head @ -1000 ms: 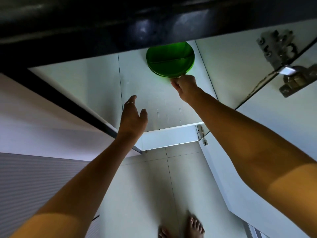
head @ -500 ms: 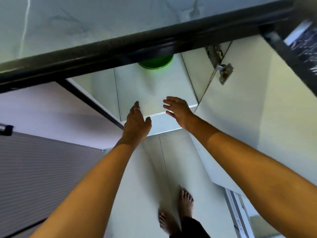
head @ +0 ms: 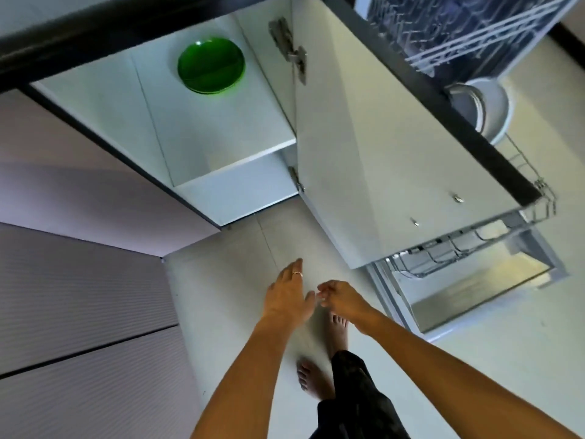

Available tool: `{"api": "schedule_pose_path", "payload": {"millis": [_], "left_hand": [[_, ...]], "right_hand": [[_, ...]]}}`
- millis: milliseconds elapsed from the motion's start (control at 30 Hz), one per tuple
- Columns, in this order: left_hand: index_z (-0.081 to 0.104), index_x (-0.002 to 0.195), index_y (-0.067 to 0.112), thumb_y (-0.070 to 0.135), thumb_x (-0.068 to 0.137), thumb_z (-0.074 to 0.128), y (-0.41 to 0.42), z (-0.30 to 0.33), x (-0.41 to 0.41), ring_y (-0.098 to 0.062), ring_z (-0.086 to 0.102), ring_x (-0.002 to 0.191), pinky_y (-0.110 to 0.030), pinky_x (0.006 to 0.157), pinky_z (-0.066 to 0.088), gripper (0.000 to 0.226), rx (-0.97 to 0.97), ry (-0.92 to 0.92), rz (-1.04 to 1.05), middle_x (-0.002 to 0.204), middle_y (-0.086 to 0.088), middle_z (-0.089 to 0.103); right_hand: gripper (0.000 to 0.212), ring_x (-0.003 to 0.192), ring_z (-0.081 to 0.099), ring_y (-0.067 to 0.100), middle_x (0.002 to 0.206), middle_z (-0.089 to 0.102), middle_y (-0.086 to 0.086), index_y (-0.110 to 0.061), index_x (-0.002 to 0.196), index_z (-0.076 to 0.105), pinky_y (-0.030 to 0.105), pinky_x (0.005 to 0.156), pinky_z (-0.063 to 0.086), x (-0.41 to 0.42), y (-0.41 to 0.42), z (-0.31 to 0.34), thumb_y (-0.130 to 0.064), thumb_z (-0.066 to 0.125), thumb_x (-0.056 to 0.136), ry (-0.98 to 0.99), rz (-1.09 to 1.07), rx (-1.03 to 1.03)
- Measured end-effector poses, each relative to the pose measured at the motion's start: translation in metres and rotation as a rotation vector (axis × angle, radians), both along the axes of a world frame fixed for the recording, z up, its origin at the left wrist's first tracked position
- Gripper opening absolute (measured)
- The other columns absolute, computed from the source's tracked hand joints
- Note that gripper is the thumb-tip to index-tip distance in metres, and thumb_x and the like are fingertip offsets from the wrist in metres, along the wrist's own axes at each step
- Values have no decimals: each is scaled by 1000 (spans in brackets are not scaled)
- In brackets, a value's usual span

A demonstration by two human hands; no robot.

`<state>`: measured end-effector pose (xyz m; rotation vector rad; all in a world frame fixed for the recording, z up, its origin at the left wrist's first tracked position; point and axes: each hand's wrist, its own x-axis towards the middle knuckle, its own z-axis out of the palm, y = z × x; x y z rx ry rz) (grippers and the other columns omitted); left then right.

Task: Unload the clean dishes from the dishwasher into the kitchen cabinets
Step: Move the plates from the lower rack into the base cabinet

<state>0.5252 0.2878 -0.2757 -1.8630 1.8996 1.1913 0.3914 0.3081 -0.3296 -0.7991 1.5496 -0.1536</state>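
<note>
A small stack of green plates (head: 211, 65) lies on the white shelf (head: 218, 128) inside the open lower cabinet, near its back. My left hand (head: 289, 296) and my right hand (head: 343, 301) hang side by side over the floor, well below and in front of the cabinet, both empty with fingers loosely apart. At the upper right the dishwasher's pulled-out racks show: an upper wire rack (head: 468, 36) and white plates (head: 484, 109) standing in the lower rack (head: 519, 217).
The cabinet door (head: 380, 147) stands open between the shelf and the dishwasher. The dishwasher door (head: 474, 296) lies folded down at the right. A dark countertop edge (head: 95, 30) runs along the top. Grey drawer fronts (head: 79, 312) fill the left. My bare feet stand on the pale tiled floor (head: 228, 280).
My right hand let go of the green plates on the shelf. Both hands drew back out of the cabinet and dropped low, and my view swung right to show the dishwasher.
</note>
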Motion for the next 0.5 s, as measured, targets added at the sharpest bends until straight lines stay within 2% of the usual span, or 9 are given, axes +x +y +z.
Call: {"api": "schedule_pose_path", "payload": {"millis": [67,100,167,300,333,400,467,500], "left_hand": [[10,152,16,34,95,48,6,1,-27,-20,20,144,-38,116,24,70,25,23,-119,158,-3,17],[13,151,16,34,95,48,7,1,-40,-21,23,143,-39,115,27,68,44,41,-151,157,-4,19],[18,150,16,34,94,48,11,0,-70,-22,30,140,-38,113,29,66,86,84,-206,155,-4,24],[24,149,17,39,95,47,17,-4,-127,-18,30,141,-33,115,27,63,135,136,-298,155,-2,28],[24,149,16,40,95,46,18,-5,-138,-18,29,141,-32,115,26,63,147,143,-309,155,-3,28],[25,148,15,38,95,46,21,-7,-164,-17,30,141,-29,115,26,62,165,160,-316,154,-4,29],[28,147,15,34,95,48,21,-8,-188,-16,31,140,-26,113,26,60,185,190,-295,153,-4,32],[29,147,15,34,95,48,20,-8,-200,-17,33,139,-26,113,27,59,199,209,-270,152,-4,34]], "right_hand": [[19,100,62,22,99,62,0,-21,101,62,29,86,47,-28,18,1,-10,54,89,60,61,21],[19,88,61,15,91,59,-4,-21,100,61,21,75,46,-40,23,4,-9,52,89,87,82,42],[17,71,49,5,83,53,-8,-21,95,56,12,59,35,-69,34,6,-7,47,90,129,95,84],[23,86,49,16,103,60,8,-25,78,53,11,53,31,-125,44,2,-7,47,90,249,102,107],[22,85,50,16,102,61,10,-22,80,56,11,52,31,-136,44,3,-6,47,90,275,95,116],[23,87,54,18,106,63,14,-8,98,65,12,56,37,-161,43,-1,-2,44,90,291,91,113],[30,94,59,25,115,63,17,1,114,61,16,62,45,-182,42,-5,0,42,91,279,69,87],[31,90,60,26,112,63,16,0,117,60,15,60,47,-191,42,-7,-2,43,92,279,51,93]]}}
